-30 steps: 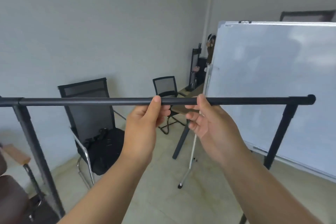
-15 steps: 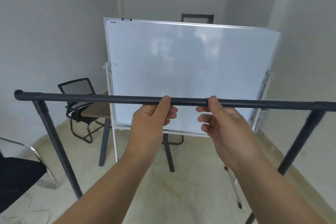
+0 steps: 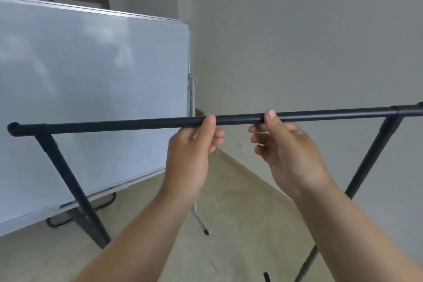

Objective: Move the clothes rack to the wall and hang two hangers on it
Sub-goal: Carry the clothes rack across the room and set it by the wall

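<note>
Head view: one whiteboard (image 3: 91,98) stands left, one wall (image 3: 309,41) ahead.
Both my hands, left hand (image 3: 192,156) and right hand (image 3: 290,153), clasp one clothes rack (image 3: 114,125) top bar.

We find no text, label, brand, number or sign that we can read. The whiteboard (image 3: 91,98) carries only pale smudges and reflections, with no writing that we can make out.
</note>
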